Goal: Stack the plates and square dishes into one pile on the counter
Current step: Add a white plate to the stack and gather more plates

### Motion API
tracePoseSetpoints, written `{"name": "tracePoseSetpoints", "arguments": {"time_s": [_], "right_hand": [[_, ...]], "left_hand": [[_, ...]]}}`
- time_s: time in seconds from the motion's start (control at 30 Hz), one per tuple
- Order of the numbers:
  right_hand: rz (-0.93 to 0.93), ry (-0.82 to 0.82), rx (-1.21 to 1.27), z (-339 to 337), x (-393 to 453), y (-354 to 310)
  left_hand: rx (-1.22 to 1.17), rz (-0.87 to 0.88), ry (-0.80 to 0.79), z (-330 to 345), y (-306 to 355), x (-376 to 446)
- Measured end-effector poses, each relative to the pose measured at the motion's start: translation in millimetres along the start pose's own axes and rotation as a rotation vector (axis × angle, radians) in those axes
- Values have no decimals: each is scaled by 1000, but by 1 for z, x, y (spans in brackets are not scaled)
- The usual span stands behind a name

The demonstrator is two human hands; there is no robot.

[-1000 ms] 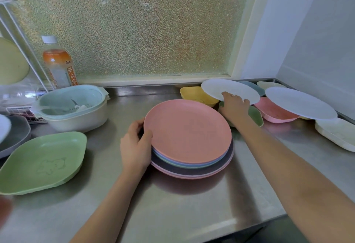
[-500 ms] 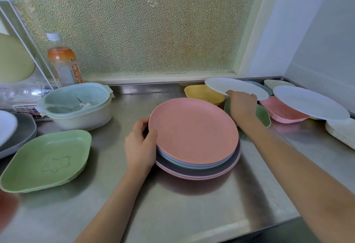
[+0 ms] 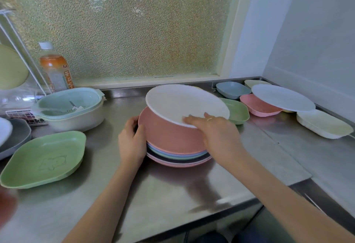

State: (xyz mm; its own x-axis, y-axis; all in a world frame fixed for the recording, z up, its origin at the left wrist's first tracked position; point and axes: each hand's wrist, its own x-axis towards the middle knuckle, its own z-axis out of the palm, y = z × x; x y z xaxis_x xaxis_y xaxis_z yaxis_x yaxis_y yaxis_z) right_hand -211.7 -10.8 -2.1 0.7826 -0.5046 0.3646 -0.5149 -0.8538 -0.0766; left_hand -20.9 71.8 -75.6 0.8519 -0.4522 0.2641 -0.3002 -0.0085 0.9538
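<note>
A: Start at the far left. What sits out beyond the left hand [image 3: 132, 143]?

B: A green square dish [image 3: 44, 158] lies flat on the bench [image 3: 192, 194], well to the left of that hand and untouched. Behind it stands a pale colander bowl [image 3: 69, 108], and a drink bottle [image 3: 55, 70] behind that.

A: And the left hand itself?

B: It grips the left rim of the plate pile [image 3: 172, 146], thumb on the rim of the top pink plate and fingers curled round the edge. I judge it steadies the pile so nothing slides while another plate comes on.

A: Then the right hand [image 3: 219, 135]?

B: It pinches the near rim of a white plate [image 3: 184, 102], fingers on top. The plate tilts, far edge up, just above the pile and beyond the hand. That tilt probably lets the near edge land first.

A: What has changed?

B: Half a second ago the right hand reached out to that white plate where it rested on the dishes at the back right. Now the plate is over the pile. The left hand keeps its grip.

A: Further right?

B: A second green dish [image 3: 236, 112] just past the right hand, then a blue dish [image 3: 232, 89], a pink dish [image 3: 259, 106] under another white plate [image 3: 282, 97], and a cream dish [image 3: 322, 125], all waiting.
</note>
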Motion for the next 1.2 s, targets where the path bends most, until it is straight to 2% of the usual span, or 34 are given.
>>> {"name": "tracePoseSetpoints", "arguments": {"time_s": [0.27, 0.43, 0.63, 0.83, 0.93, 1.03, 1.1, 1.2], "right_hand": [[-7, -202, -32, 18, -19, -17], [-103, -290, -111, 12, -19, -10], [-190, -409, 47, 21, -25, -3], [-196, -388, 91, 30, -21, -1], [-191, -359, 286, 23, -21, 6], [-33, -153, 539, 6, -13, 29], [95, 11, 485, -3, -4, 61], [303, 86, 270, -3, 6, 118]], "left_hand": [[-15, 71, 6, -1, 2, -6], [-12, 79, -36, -2, 4, -4], [-13, 21, -20, -1, 5, -4], [28, 26, -43, -2, 8, -5], [26, 21, -49, -3, 7, -4], [17, 11, -48, -2, 6, -4], [10, 10, -44, -1, 6, -5], [42, 35, -53, -1, 5, -5]]}}
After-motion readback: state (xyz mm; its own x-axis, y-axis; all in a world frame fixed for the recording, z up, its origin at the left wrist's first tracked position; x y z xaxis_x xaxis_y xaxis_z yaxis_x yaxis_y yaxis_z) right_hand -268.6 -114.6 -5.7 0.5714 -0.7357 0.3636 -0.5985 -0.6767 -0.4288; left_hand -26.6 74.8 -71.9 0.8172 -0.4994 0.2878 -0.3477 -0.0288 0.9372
